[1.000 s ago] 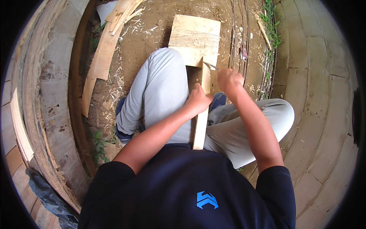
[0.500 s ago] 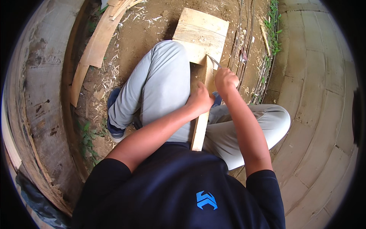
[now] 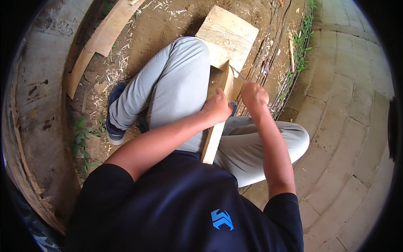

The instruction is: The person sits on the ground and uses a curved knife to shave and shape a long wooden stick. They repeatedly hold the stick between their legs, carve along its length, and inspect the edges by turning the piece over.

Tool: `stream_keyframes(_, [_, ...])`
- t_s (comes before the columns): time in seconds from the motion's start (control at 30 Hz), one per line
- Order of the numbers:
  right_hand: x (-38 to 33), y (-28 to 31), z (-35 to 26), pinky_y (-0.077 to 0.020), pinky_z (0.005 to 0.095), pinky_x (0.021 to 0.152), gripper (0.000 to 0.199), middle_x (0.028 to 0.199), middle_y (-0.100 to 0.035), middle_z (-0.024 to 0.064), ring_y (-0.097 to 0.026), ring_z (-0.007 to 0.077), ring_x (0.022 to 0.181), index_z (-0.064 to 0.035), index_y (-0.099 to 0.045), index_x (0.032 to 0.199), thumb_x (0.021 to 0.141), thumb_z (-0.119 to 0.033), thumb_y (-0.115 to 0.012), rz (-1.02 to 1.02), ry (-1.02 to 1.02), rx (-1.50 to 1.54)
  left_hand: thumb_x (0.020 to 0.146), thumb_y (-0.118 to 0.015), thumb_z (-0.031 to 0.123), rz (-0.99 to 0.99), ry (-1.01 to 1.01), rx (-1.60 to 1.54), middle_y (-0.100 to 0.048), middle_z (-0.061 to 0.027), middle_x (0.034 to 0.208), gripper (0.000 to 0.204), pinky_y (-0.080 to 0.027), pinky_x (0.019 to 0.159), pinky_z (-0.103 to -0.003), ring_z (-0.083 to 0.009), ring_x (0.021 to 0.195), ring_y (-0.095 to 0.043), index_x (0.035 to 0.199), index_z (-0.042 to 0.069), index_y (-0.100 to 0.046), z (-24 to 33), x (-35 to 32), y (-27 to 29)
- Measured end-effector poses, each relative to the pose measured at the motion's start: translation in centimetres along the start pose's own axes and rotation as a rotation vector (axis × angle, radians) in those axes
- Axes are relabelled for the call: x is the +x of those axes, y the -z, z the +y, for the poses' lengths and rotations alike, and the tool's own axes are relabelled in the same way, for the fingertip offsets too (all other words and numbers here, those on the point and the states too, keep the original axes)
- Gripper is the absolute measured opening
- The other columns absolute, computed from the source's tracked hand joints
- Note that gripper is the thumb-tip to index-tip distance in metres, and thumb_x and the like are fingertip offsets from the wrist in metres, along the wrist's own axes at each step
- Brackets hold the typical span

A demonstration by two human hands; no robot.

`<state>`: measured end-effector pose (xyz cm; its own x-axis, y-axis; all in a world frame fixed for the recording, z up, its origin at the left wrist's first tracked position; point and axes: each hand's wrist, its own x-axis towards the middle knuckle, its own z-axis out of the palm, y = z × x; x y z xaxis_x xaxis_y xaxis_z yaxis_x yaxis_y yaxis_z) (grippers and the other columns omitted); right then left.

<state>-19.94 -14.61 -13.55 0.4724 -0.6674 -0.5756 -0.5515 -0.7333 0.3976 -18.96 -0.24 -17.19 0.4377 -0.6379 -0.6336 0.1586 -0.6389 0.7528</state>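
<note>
Pale wooden slat [image 3: 218, 122], long and narrow, runs from my lap up to the square light plywood board [image 3: 226, 35] on the dirt. Left hand [image 3: 217, 107] fingers clamped round the slat's middle. Right hand [image 3: 254, 95] closed on a thin metal blade [image 3: 237, 73] at the slat's top edge. Versus half a second ago: view shifted, grips unchanged, right hand slightly higher.

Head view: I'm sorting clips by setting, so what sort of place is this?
Probably an outdoor yard used for rough woodwork: bare dirt ground strewn with wood shavings, a paved brick path alongside, and loose planks.
</note>
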Motion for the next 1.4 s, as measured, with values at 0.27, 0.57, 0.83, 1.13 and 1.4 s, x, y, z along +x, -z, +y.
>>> stream_keyframes(0.27, [0.3, -0.5, -0.7, -0.0597, 0.0416, 0.07, 0.044, 0.104, -0.072, 0.0173, -0.071, 0.0311, 0.098, -0.005, -0.072, 0.1, 0.104, -0.033, -0.039, 0.034, 0.066, -0.111, 0.085, -0.065, 0.022, -0.02, 0.0, 0.027, -0.064, -0.0361, 0.093, 0.055, -0.054, 0.078, -0.05, -0.0477, 0.09, -0.066, 0.114, -0.016, -0.037, -0.2, -0.1, -0.1])
stream_keyframes(0.57, [0.1, -0.7, -2.5, -0.0601, 0.0379, 0.071, 0.027, 0.113, -0.069, 0.0184, -0.07, 0.031, 0.102, -0.0022, -0.066, 0.112, 0.097, -0.02, -0.052, -0.033, 0.025, -0.091, 0.084, -0.063, 0.021, 0.013, -0.018, 0.083, -0.063, -0.0376, 0.098, 0.057, -0.054, 0.081, -0.051, -0.0474, 0.092, -0.066, 0.116, -0.017, -0.035, -0.8, 0.5, -1.2])
stream_keyframes(0.83, [0.6, -3.6, -1.0, -0.0597, 0.0414, 0.077, 0.045, 0.105, -0.072, 0.0173, -0.07, 0.0321, 0.101, -0.0067, -0.072, 0.101, 0.105, -0.035, -0.037, 0.056, -0.013, 0.144, 0.082, -0.062, 0.023, 0.067, -0.085, 0.086, -0.06, -0.0405, 0.105, 0.059, -0.053, 0.086, -0.049, -0.0486, 0.099, -0.064, 0.114, -0.02, -0.038, -0.3, 0.1, -1.2])
stream_keyframes(1.13, [0.9, -4.7, -1.9, -0.0603, 0.0431, 0.073, 0.047, 0.103, -0.073, 0.0169, -0.072, 0.0327, 0.095, -0.0074, -0.074, 0.098, 0.104, -0.036, -0.038, 0.09, -0.045, 0.128, 0.083, -0.065, 0.029, 0.057, -0.026, 0.091, -0.059, -0.0392, 0.112, 0.067, -0.052, 0.09, -0.047, -0.0475, 0.104, -0.063, 0.12, -0.018, -0.035, -0.6, 0.2, -1.4])
stream_keyframes(1.4, [3.6, -3.3, -1.2, -0.0581, 0.0429, 0.078, 0.048, 0.116, -0.068, 0.0204, -0.068, 0.0306, 0.107, -0.0047, -0.069, 0.115, 0.104, -0.038, -0.037, 0.011, 0.022, 0.004, 0.084, -0.066, 0.032, 0.012, -0.056, 0.131, -0.058, -0.043, 0.106, 0.066, -0.052, 0.087, -0.048, -0.0501, 0.102, -0.062, 0.114, -0.02, -0.037, -0.5, 0.2, -1.2])
